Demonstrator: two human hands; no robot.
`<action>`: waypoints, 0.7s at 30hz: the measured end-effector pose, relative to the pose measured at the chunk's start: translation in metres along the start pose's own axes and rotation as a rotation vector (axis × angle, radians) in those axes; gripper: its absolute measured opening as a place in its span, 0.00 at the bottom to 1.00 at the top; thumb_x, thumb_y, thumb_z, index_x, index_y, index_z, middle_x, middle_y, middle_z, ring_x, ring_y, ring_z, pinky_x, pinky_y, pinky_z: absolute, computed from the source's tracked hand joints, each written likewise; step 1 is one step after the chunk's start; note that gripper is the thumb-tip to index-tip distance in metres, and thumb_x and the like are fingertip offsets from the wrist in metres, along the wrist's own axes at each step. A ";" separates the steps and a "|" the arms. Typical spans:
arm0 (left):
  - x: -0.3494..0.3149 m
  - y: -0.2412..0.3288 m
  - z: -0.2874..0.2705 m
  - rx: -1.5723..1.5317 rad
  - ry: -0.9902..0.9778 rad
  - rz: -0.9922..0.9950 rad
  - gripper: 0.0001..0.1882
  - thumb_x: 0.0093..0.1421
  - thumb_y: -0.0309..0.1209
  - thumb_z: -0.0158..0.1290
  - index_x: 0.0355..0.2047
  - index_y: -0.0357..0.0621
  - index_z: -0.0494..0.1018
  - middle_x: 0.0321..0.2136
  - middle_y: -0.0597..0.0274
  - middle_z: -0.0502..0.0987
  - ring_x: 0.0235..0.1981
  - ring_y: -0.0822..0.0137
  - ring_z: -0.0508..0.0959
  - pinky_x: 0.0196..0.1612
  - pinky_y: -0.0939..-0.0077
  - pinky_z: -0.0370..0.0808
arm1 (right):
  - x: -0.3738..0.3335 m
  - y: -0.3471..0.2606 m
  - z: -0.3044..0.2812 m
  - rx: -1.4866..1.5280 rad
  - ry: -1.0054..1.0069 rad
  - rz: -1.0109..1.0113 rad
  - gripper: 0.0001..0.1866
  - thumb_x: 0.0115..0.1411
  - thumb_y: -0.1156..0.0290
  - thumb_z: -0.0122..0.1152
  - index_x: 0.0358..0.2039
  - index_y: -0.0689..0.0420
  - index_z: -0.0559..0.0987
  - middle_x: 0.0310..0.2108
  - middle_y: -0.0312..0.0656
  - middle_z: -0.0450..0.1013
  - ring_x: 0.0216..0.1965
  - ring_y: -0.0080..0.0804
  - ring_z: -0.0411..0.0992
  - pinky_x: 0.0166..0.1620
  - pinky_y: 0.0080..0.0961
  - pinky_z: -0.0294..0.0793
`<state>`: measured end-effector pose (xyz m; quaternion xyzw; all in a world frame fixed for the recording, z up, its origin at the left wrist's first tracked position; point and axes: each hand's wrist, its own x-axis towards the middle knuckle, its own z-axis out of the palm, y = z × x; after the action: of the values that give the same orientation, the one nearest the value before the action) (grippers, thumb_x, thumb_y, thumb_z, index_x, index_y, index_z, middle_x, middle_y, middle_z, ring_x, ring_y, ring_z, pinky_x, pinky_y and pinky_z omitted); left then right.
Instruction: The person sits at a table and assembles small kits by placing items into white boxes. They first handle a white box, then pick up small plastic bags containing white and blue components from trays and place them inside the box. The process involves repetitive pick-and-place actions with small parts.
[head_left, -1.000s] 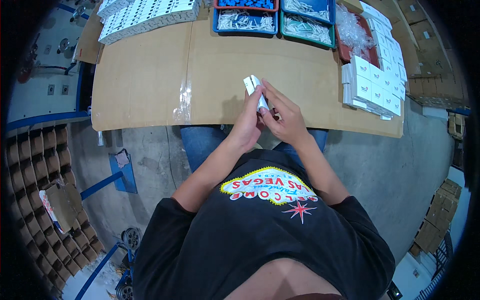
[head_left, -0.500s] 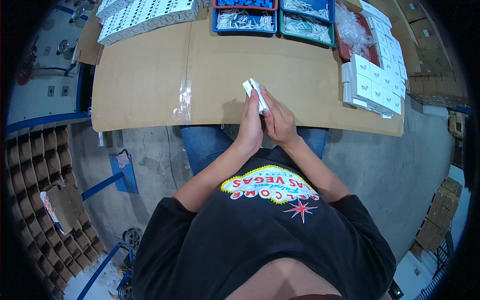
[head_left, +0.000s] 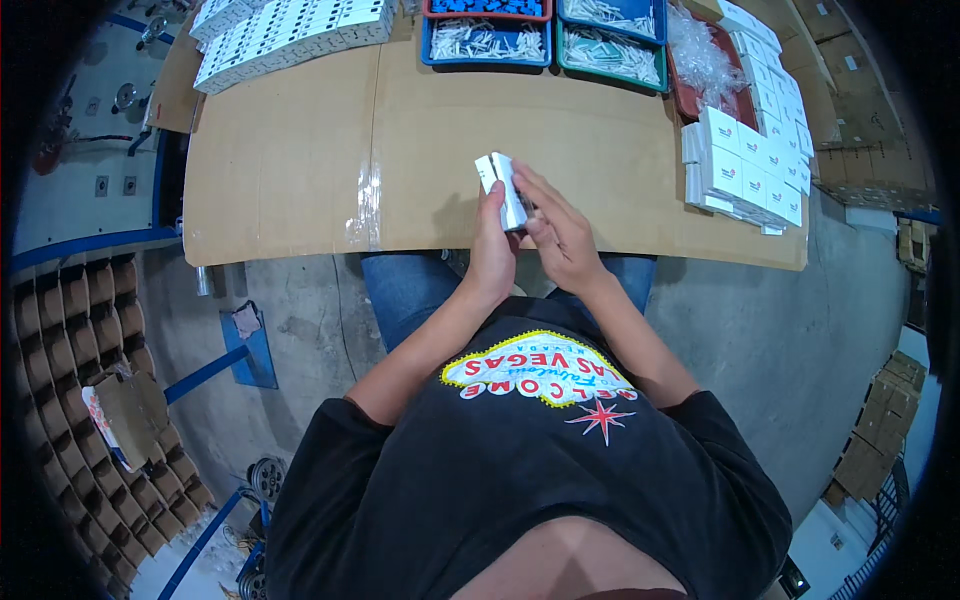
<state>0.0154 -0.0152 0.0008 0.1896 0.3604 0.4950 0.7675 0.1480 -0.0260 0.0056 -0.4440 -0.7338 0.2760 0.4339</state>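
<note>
A small white box [head_left: 505, 190] with a dark slit along its top stands tilted between my hands, above the near edge of the cardboard-covered table [head_left: 280, 170]. My left hand [head_left: 492, 250] is closed on it, thumb along its near face. My right hand [head_left: 565, 235] is at the box's right side with fingers stretched out. Its fingertips are by the box's upper edge and touch or nearly touch it, while a gap shows between palm and box. The underside of the box is hidden by my hands.
Rows of white boxes [head_left: 290, 42] stand at the far left; more white boxes [head_left: 740, 170] are stacked at the right. Blue bins [head_left: 487, 66] and a green bin [head_left: 615, 72] hold small white parts at the back. A red tray [head_left: 690, 100] with clear plastic bags stands beside them.
The white box has moved slightly left and up with my left hand. My right hand has loosened from its side, its fingers straighter and the palm farther away.
</note>
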 end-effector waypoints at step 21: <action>0.005 0.022 -0.014 0.883 -0.401 0.753 0.48 0.51 0.36 0.53 0.70 0.34 0.46 0.68 0.42 0.53 0.71 0.49 0.54 0.71 0.58 0.51 | 0.019 -0.023 -0.008 0.789 0.143 0.711 0.24 0.68 0.66 0.58 0.60 0.65 0.68 0.52 0.45 0.74 0.55 0.29 0.71 0.54 0.26 0.72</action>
<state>-0.0073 -0.0025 0.0040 0.6935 0.2881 0.4909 0.4417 0.1411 -0.0194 0.0355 -0.4860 -0.3471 0.6298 0.4966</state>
